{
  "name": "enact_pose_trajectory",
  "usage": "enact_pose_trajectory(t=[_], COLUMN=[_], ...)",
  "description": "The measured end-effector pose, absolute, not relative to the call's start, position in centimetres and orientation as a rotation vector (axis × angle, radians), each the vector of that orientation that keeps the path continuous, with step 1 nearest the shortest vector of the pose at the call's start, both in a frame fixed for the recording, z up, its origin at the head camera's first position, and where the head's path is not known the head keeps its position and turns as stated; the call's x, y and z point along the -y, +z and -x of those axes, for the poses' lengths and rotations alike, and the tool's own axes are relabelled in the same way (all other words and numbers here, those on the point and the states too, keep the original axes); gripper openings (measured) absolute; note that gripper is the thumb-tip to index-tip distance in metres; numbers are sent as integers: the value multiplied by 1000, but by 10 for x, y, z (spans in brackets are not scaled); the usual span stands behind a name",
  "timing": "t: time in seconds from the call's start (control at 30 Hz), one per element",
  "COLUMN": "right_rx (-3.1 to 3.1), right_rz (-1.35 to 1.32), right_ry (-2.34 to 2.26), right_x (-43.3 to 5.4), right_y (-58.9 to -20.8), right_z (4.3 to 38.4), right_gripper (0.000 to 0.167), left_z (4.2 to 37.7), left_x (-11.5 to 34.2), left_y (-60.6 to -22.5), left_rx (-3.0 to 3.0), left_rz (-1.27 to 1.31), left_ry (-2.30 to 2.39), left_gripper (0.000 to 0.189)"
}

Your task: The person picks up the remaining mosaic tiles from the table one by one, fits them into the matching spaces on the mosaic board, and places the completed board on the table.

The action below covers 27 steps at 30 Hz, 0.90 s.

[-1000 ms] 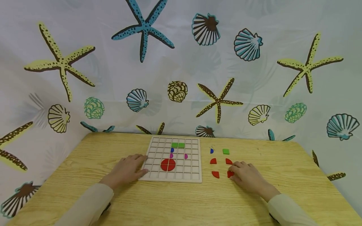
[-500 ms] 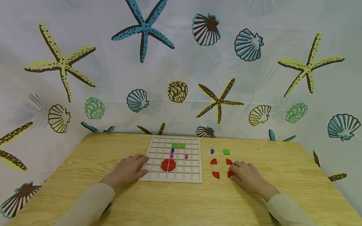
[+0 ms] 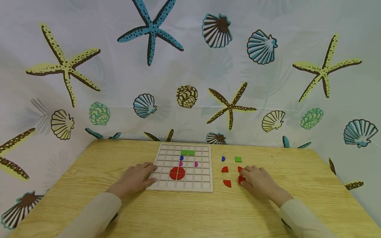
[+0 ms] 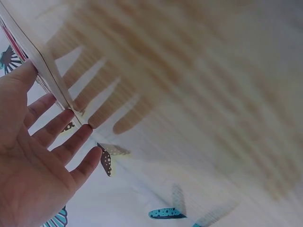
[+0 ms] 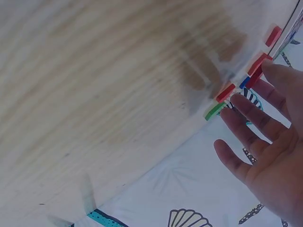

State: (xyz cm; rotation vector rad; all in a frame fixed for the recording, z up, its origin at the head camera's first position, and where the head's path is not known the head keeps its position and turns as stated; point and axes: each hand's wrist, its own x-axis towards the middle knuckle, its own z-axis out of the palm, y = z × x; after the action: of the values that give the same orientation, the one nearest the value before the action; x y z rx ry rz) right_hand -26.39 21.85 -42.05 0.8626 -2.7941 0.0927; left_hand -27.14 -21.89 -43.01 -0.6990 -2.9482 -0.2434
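A white grid board (image 3: pixel 166 185) lies on the table, bearing a red disc (image 3: pixel 177 173) made of quarter pieces, green rectangles (image 3: pixel 188 152), a blue half-round (image 3: pixel 182 158) and magenta half-rounds (image 3: pixel 196 164). Against the board's left edge rests my left hand (image 3: pixel 134 177), fingers spread; the left wrist view shows its fingertips touching the edge. My right hand (image 3: pixel 259 181) pinches a red flat piece (image 3: pixel 241 180) between thumb and index finger, its outline partly covered. The right wrist view shows that red piece (image 5: pixel 254 78) tilted up, the other fingers extended.
Right of the board lie red quarter-circles (image 3: pixel 227 183), a small blue half-round (image 3: pixel 223 159) and a green square (image 3: pixel 238 159). One more red quarter-circle (image 3: pixel 239 169) is partly behind my right fingers. A cloth with sea-creature prints (image 3: pixel 184 125) stands behind the wooden table (image 3: pixel 184 215).
The right hand has shifted slightly left and away from me, and the red piece at its fingertips has moved with it. The left hand and the board stay in place.
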Motion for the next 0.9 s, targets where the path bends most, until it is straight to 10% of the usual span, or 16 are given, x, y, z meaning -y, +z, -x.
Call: enact_pose_trajectory(t=[0.9], right_rx=[2735], right_rz=[-1095], right_ry=[69], right_x=[-146], right_y=[-410], right_z=[285], right_gripper=[24], left_z=[273], left_x=[221], left_y=[-428], left_rx=[2988], left_rz=[675], left_ry=[-215], left_gripper=[47])
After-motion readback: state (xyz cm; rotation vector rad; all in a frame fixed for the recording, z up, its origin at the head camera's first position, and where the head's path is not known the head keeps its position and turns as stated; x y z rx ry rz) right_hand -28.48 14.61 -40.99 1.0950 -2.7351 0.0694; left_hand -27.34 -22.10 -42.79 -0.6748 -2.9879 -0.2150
